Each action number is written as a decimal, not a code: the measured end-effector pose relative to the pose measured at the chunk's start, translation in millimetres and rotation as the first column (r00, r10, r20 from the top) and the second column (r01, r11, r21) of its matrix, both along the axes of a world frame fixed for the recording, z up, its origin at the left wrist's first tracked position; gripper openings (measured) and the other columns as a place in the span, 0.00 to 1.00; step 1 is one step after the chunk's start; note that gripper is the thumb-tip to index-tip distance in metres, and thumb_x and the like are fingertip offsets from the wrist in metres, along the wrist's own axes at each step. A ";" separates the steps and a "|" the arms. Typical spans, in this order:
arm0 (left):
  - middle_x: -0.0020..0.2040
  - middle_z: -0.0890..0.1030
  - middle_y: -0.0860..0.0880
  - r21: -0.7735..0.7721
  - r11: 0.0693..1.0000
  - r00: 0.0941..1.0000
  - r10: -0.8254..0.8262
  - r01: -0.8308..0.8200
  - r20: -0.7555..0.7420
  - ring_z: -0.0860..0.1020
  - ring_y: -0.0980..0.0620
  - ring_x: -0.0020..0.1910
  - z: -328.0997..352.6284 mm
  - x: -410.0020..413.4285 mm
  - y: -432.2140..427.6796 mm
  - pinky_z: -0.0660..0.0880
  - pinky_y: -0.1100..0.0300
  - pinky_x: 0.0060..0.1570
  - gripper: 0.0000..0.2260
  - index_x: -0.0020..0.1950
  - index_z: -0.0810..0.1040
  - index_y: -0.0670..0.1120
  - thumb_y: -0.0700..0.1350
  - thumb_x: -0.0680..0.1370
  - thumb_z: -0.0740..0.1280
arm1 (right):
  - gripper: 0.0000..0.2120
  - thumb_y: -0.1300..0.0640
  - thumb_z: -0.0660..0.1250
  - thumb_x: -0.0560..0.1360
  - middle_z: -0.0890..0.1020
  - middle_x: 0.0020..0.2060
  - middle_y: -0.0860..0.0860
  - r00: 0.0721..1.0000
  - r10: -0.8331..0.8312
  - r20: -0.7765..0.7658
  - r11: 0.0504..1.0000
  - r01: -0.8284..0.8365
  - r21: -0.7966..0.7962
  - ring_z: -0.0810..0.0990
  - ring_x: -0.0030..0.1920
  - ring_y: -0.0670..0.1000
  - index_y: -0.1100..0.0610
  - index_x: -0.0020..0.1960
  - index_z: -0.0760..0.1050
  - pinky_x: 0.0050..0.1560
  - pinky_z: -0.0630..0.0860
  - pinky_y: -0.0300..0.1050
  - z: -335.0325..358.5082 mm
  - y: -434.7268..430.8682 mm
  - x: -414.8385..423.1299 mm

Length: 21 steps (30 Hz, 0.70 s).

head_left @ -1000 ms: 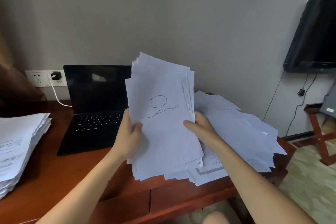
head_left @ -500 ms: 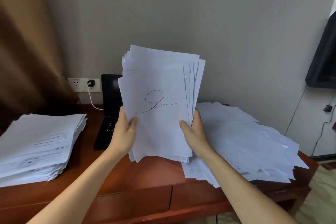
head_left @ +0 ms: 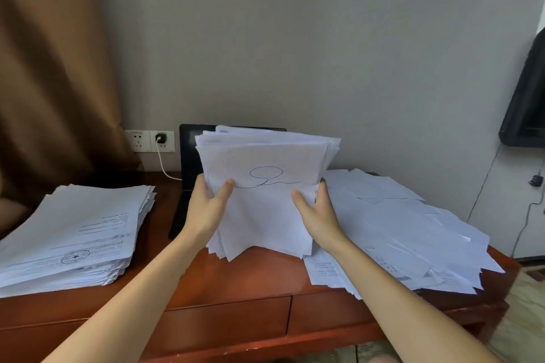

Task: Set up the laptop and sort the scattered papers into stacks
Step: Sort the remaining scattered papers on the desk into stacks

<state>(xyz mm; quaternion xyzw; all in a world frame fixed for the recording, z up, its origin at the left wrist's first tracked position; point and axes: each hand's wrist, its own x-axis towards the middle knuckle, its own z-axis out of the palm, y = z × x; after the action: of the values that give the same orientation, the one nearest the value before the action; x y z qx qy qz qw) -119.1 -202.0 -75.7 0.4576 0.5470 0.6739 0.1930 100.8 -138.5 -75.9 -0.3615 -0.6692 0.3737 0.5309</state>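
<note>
Both hands hold a thick bundle of white papers upright above the middle of the desk; its front sheet bears a pen scribble. My left hand grips the bundle's left edge, thumb on the front. At the right edge my right hand grips it the same way. Behind the bundle stands an open black laptop, mostly hidden. A neat stack of printed papers lies at the desk's left. A loose, scattered heap of papers covers the right end.
The reddish wooden desk has drawers along its front. A white cable runs from a charger in the wall socket toward the laptop. A brown curtain hangs at the left. A black wall-mounted screen is at the right.
The bundle has come down and tilted back, closer to the desk top, both hands still holding its edges. The view has swung left, showing more of the neat left stack.
</note>
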 end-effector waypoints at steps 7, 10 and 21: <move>0.56 0.83 0.57 0.053 0.996 0.996 0.069 -0.072 0.057 0.82 0.54 0.57 11.9 -0.5 9.9 0.80 0.52 0.57 0.09 0.62 0.77 0.54 0.50 0.82 0.70 | 0.18 0.55 0.67 0.80 0.81 0.57 0.39 0.998 -0.067 -0.003 0.996 0.067 0.061 0.78 0.56 0.36 0.52 0.69 0.70 0.50 0.71 0.26 7.4 6.4 -11.8; 0.54 0.82 0.56 0.057 0.995 0.997 0.082 -0.082 -0.011 0.81 0.55 0.55 6.5 7.4 7.3 0.78 0.58 0.50 0.08 0.62 0.77 0.52 0.48 0.83 0.68 | 0.13 0.61 0.65 0.80 0.83 0.50 0.37 0.996 -0.075 -0.055 0.995 0.078 0.069 0.80 0.50 0.38 0.49 0.62 0.74 0.47 0.73 0.28 -2.7 1.3 -16.2; 0.58 0.80 0.56 0.031 0.998 0.998 0.050 -0.051 0.033 0.80 0.58 0.56 -4.1 2.5 -1.4 0.77 0.61 0.49 0.17 0.68 0.73 0.50 0.48 0.81 0.72 | 0.16 0.58 0.66 0.80 0.80 0.54 0.34 1.000 0.012 -0.021 1.000 -0.012 0.017 0.79 0.54 0.35 0.47 0.65 0.68 0.50 0.73 0.28 -10.4 -9.3 -9.9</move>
<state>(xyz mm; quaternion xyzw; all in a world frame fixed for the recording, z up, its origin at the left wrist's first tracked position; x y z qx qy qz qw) -116.6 -203.4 -79.8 0.4356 0.5446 0.6944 0.1774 90.9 -147.7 -86.3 -0.3490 -0.6690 0.3748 0.5387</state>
